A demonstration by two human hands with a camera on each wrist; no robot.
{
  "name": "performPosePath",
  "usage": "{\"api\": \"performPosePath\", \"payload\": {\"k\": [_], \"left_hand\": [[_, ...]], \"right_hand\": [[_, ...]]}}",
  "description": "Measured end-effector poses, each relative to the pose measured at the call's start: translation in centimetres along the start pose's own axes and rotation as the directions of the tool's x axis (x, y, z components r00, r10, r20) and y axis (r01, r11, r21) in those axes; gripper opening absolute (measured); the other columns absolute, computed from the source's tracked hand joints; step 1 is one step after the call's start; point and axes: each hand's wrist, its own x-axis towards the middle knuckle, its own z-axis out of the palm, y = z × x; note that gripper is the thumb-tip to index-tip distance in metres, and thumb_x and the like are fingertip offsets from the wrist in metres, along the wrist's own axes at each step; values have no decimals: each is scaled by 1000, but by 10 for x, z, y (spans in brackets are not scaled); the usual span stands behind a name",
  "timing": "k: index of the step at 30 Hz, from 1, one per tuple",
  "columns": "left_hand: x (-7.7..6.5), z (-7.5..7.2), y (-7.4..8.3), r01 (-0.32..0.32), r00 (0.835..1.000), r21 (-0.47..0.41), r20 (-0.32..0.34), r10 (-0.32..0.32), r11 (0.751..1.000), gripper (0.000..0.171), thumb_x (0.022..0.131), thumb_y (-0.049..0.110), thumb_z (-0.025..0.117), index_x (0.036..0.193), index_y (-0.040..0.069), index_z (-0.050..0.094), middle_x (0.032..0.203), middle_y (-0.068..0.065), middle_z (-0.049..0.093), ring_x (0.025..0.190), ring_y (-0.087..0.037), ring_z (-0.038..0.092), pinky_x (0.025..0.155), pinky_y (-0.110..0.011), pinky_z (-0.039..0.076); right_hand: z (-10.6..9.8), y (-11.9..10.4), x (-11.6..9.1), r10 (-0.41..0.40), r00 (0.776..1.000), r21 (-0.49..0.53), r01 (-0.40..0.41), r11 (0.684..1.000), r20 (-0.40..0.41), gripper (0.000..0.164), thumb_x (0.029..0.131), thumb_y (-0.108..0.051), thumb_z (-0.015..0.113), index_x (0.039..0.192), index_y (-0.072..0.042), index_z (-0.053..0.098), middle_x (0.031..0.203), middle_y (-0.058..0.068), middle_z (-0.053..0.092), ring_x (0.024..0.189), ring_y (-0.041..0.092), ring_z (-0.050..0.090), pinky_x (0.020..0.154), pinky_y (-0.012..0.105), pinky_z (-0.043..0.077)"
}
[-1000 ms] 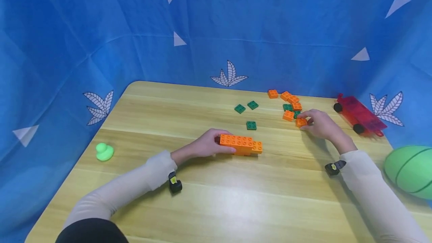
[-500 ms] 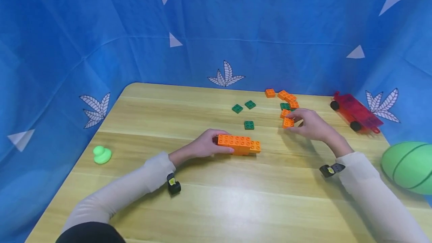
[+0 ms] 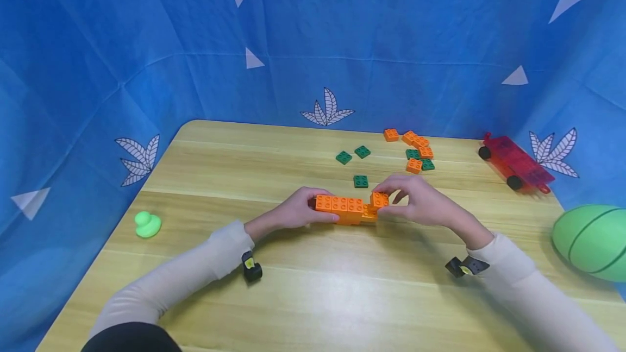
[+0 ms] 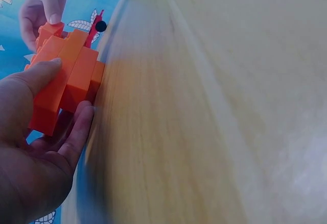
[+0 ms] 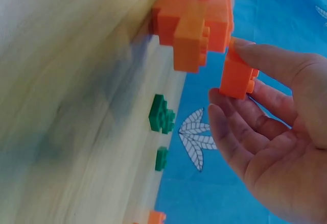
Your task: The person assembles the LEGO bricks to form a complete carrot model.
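My left hand (image 3: pixel 292 209) grips an orange block assembly (image 3: pixel 339 208) at its left end, thumb on the near side, as the left wrist view also shows. The assembly is stepped, with a lower studded part sticking out at its right end. Between thumb and fingers my right hand (image 3: pixel 420 200) pinches a single orange building block (image 3: pixel 379 200). That block is held just above the assembly's lower right step. In the right wrist view the pinched block (image 5: pixel 236 76) appears beside the assembly (image 5: pixel 191 25), with a small gap showing.
Behind the hands lie several loose orange blocks (image 3: pixel 414 165) and thin green blocks (image 3: pixel 361 181). A red toy wagon (image 3: pixel 519 163) stands at the back right, and a green ball (image 3: pixel 592 242) at the right edge. A green duck-like toy (image 3: pixel 148 224) is at the left.
My right hand has picked an orange block from the back right group and carried it left and nearer, to the assembly's right end. The left hand holds the assembly in place.
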Motion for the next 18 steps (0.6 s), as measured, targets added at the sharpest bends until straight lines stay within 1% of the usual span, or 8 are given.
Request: {"api": "performPosePath", "payload": {"k": [4, 8, 13, 18], "left_hand": [[0, 0, 1, 0, 1000, 0, 3, 0, 1000, 43, 89, 27, 82, 128, 17, 70, 121, 0, 74, 102, -15, 67, 91, -28, 58], [-1, 1, 2, 2, 1000, -4, 4, -2, 1000, 42, 89, 26, 82, 129, 16, 70, 122, -1, 74, 102, -16, 67, 92, -29, 58], [0, 1, 2, 1, 1000, -4, 4, -1, 1000, 42, 89, 26, 82, 129, 16, 70, 122, -1, 73, 103, -16, 66, 93, -29, 57], [1, 0, 0, -12, 1000, 1, 0, 12, 1000, 41, 89, 26, 82, 128, 16, 71, 120, -1, 74, 101, -17, 66, 91, -29, 57]], "right_hand": [[6, -2, 1, -7, 1000, 13, 7, 1000, 6, 42, 86, -19, 84, 124, -6, 72, 115, 3, 75, 103, 20, 70, 80, 35, 62], [10, -5, 2, -2, 1000, 17, 2, 1000, 21, 41, 87, -18, 83, 125, -9, 72, 117, 2, 75, 104, 19, 70, 82, 33, 62], [12, -7, 3, 0, 1000, -4, 0, 1000, 31, 41, 89, -21, 81, 126, -7, 71, 118, 5, 75, 104, 21, 70, 83, 35, 62], [13, -9, 4, 9, 999, -2, -9, 1000, 45, 41, 90, -20, 80, 127, -6, 70, 117, 5, 75, 105, 22, 69, 83, 37, 62]]}}
